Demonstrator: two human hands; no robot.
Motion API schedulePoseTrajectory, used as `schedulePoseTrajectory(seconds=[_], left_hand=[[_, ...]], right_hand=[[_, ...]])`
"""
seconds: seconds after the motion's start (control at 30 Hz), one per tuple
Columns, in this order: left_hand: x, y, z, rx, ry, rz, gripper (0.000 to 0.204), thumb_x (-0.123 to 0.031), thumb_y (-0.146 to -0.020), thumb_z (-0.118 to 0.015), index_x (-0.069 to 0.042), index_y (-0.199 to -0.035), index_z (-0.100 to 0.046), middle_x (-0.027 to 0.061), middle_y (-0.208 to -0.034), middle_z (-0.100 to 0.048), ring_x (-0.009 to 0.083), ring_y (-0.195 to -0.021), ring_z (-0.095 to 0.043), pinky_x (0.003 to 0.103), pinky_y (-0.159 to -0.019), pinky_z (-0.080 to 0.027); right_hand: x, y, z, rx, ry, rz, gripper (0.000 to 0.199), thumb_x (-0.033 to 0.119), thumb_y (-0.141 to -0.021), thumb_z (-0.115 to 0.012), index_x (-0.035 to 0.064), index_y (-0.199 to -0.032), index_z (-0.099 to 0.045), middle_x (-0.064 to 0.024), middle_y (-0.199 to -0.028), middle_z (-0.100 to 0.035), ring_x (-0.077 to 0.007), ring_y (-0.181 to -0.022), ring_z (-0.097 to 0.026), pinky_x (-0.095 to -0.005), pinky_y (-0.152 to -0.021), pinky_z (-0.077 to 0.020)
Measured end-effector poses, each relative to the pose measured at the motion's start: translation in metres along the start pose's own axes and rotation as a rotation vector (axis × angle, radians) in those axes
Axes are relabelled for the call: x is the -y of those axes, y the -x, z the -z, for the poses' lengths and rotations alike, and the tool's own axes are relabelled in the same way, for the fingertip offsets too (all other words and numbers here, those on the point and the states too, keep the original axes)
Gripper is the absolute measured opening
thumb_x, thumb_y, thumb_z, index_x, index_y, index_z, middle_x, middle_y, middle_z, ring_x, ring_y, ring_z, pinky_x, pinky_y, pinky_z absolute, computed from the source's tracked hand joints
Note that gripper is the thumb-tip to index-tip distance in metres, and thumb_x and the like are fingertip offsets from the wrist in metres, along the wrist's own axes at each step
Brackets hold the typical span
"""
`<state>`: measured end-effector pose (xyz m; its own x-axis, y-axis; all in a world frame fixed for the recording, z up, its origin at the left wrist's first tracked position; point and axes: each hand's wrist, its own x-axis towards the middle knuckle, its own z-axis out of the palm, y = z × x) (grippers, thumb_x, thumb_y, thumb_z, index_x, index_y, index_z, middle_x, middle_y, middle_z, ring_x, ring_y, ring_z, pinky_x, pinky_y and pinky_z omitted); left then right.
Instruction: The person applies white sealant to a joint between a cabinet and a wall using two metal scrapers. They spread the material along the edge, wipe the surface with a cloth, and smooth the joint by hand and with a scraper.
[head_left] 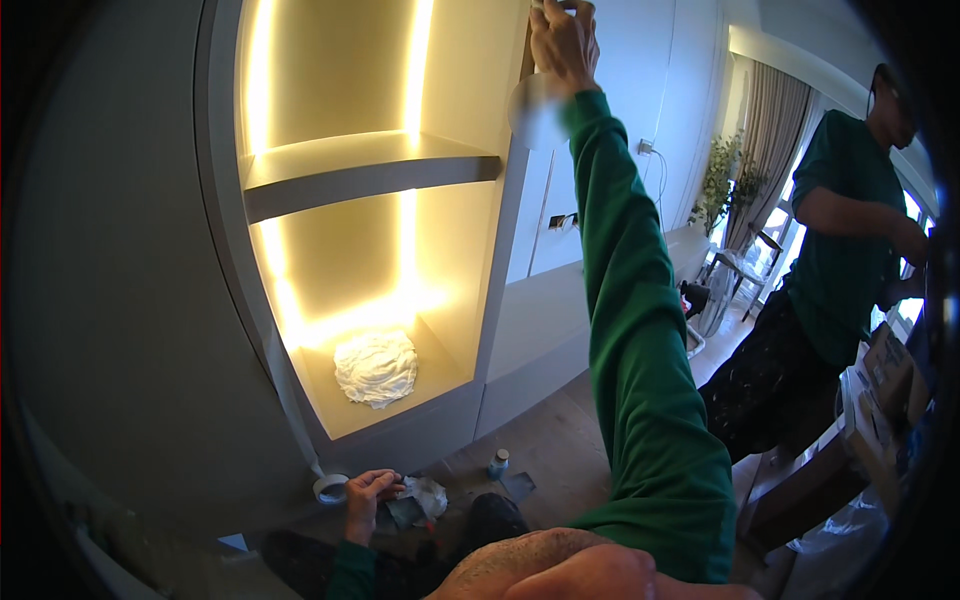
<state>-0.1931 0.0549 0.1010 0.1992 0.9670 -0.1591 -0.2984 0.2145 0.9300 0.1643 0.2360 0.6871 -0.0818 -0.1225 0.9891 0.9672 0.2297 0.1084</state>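
Floor: wood-look, extending in front of the shelf unit. A small capped bottle stands on it, forward of the unit's base. The shelf unit has one middle shelf and two vertical light strips; a crumpled white bundle lies on its bottom board. A dark panel adjoins its left side. To its right are a low ledge and a pale wall. Farther right, a co-worker stands beside boxes. Beyond the ledge are a plant and a curtain.

Left grip: below the shelf unit's bottom front edge; fingers curled, contact between fingertips cannot be determined. The tape roll lies just left of this grip, its pale strip running up the unit's lower left edge. Crumpled plastic lies just right of it.

Right grip: raised beside the unit's right upright; fingers bent, whether clamped on anything cannot be determined.
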Motion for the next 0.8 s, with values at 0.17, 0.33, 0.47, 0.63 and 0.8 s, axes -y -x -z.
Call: schedulePoseTrajectory(seconds=[0.17, 0.33, 0.47, 0.63, 0.8], left_hand=[[0.003, 0.004, -0.001, -0.003, 0.056, -0.035, 0.021, -0.014, -0.092, -0.065, 0.004, -0.102, -0.07, 0.013, -0.095, -0.074, 0.0188, -0.078, -0.073, 0.028, -0.07, -0.056], [0.017, 0.013, 0.004, -0.005, 0.052, -0.011, 0.022, -0.014, -0.092, -0.066, 0.004, -0.102, -0.07, 0.0132, -0.094, -0.073, 0.0193, -0.078, -0.073, 0.028, -0.068, -0.056], [0.025, 0.015, 0.021, -0.039, 0.041, 0.006, 0.022, -0.015, -0.091, -0.066, 0.004, -0.102, -0.07, 0.0128, -0.094, -0.073, 0.019, -0.078, -0.072, 0.028, -0.068, -0.055], [0.012, 0.008, 0.004, -0.027, -0.01, -0.016, 0.023, -0.016, -0.09, -0.066, 0.004, -0.102, -0.07, 0.0121, -0.094, -0.073, 0.0182, -0.078, -0.072, 0.026, -0.07, -0.054], [0.014, 0.006, 0.001, -0.024, -0.01, -0.048, 0.023, -0.015, -0.09, -0.067, 0.004, -0.102, -0.07, 0.0114, -0.094, -0.073, 0.0177, -0.079, -0.072, 0.026, -0.071, -0.053]], right_hand=[[0.03, 0.101, 0.019, 0.077, -0.059, -0.111, 0.03, 0.018, -0.093, -0.06, 0.0138, -0.122, -0.062, -0.018, -0.117, -0.053, -0.0385, -0.107, -0.053, -0.0483, -0.089, -0.0479], [0.065, 0.318, 0.062, 0.261, -0.053, -0.195, 0.042, 0.01, -0.088, -0.067, 0.0068, -0.129, -0.061, -0.0161, -0.12, -0.052, -0.0332, -0.102, -0.057, -0.0422, -0.083, -0.0523], [0.057, 0.287, 0.044, 0.247, -0.085, -0.17, 0.038, 0.012, -0.089, -0.064, 0.0072, -0.127, -0.061, -0.0178, -0.117, -0.052, -0.0365, -0.107, -0.054, -0.0442, -0.088, -0.0488], [0.029, 0.138, 0.023, 0.04, -0.02, -0.053, 0.03, 0.012, -0.087, -0.066, 0.0112, -0.117, -0.066, -0.0139, -0.119, -0.054, -0.036, -0.105, -0.055, -0.0453, -0.082, -0.0505], [0.063, 0.303, 0.047, 0.204, -0.035, -0.133, 0.031, 0.01, -0.088, -0.065, 0.0078, -0.119, -0.067, -0.0151, -0.112, -0.053, -0.0337, -0.104, -0.052, -0.0438, -0.086, -0.047]])
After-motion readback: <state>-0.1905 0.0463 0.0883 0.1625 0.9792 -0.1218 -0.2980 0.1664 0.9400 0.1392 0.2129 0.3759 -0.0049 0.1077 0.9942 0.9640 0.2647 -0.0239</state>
